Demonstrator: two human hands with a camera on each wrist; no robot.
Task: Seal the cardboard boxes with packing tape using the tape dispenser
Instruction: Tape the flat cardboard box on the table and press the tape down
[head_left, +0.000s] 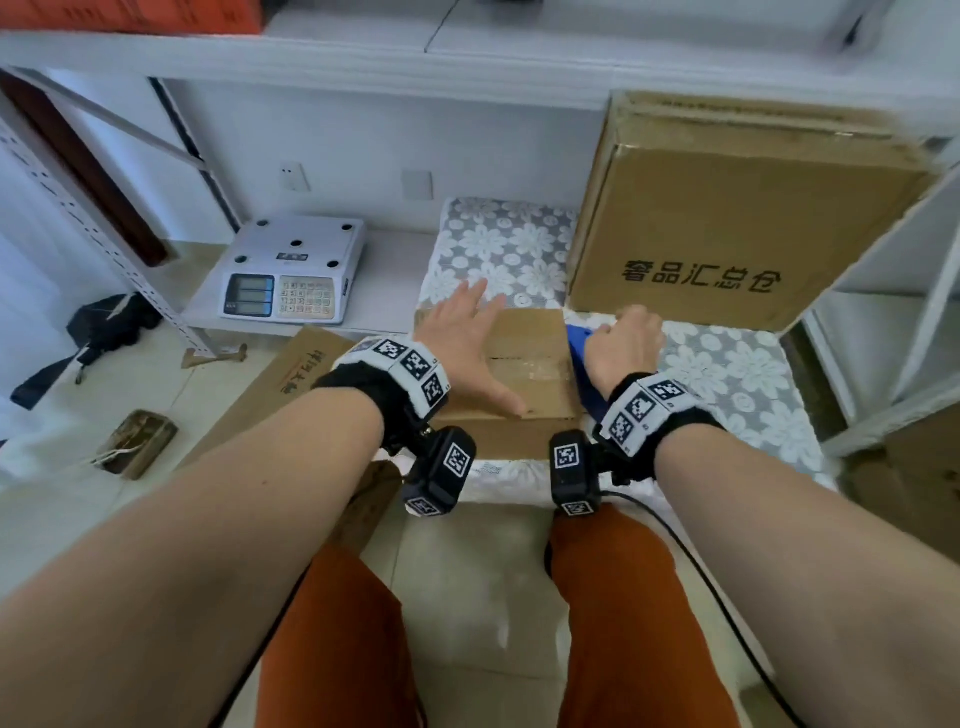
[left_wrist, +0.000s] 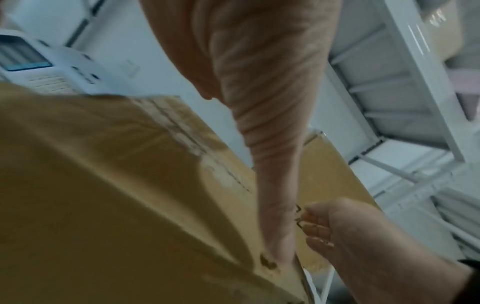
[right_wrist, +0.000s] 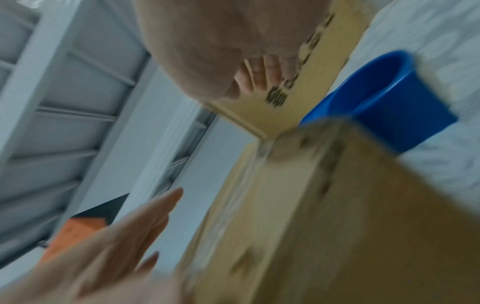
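A small cardboard box (head_left: 524, 332) sits on a floral cloth (head_left: 727, 364), with a strip of clear tape (head_left: 524, 366) along its top seam. My left hand (head_left: 467, 338) lies flat on the box top with fingers spread and the thumb (left_wrist: 272, 185) pressed to the cardboard. My right hand (head_left: 631, 343) hovers at the box's right edge with its fingers (right_wrist: 254, 78) curled; nothing shows inside them. A blue tape dispenser (head_left: 584, 364) lies against the box's right side, under that wrist; in the right wrist view the dispenser (right_wrist: 384, 102) is apart from the fingers.
A large printed cardboard box (head_left: 727, 218) leans upright behind the right hand. A white weighing scale (head_left: 296, 270) stands at the back left. Flattened cardboard (head_left: 291, 379) lies on the floor at the left. White shelving (head_left: 893, 291) borders the right side.
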